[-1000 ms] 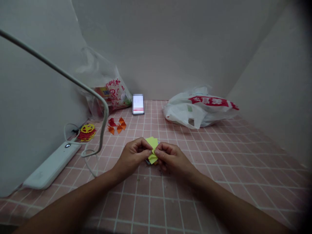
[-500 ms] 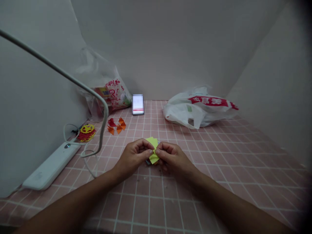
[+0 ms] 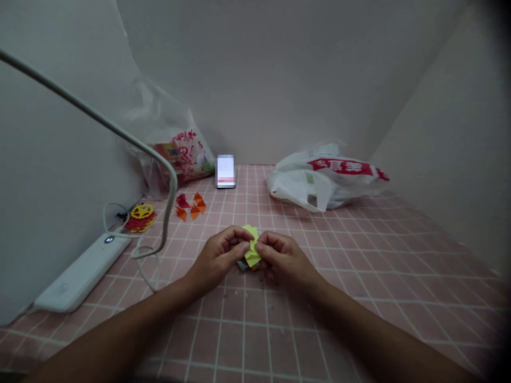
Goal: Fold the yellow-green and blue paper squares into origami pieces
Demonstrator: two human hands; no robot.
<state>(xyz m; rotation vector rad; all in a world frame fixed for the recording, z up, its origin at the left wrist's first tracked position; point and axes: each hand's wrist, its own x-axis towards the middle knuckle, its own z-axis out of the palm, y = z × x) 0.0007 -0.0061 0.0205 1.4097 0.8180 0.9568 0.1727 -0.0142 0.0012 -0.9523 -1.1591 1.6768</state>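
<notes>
1. Left hand [image 3: 223, 252]: fingers curled in, thumb and forefinger drawn close on the left side of the yellow paper [image 3: 252, 255]. Exact fingertip contact is too small to resolve.
2. Right hand [image 3: 285, 255]: thumb and forefinger pinched together on the right side of the same paper; remaining fingers bent beneath.
3. Yellow paper sits between the two hands, low over the counter [image 3: 379, 303], near the middle of the view. It shows creases and angled corners. Bluish and orange bits show at its lower edge; cannot tell whether these are separate sheets.
4. Counter surface: pink squares with pale grid lines. Small dark specks lie just in front of the hands.
5. Beyond the left hand: several orange folded pieces [image 3: 194, 212] in a loose group, with a red piece [image 3: 182, 201] beside them.
6. Farther left: a pile of yellow and red cut-outs [image 3: 142, 211], the top one gear-like, near a long white device [image 3: 83, 274]. A pale cable [image 3: 170, 175] loops in front.
7. Rear of counter: a phone [image 3: 225, 171], upright, screen lit and blurred, between a clear bag [image 3: 189, 151] with red print and a white bag [image 3: 329, 175] with a red band.
</notes>
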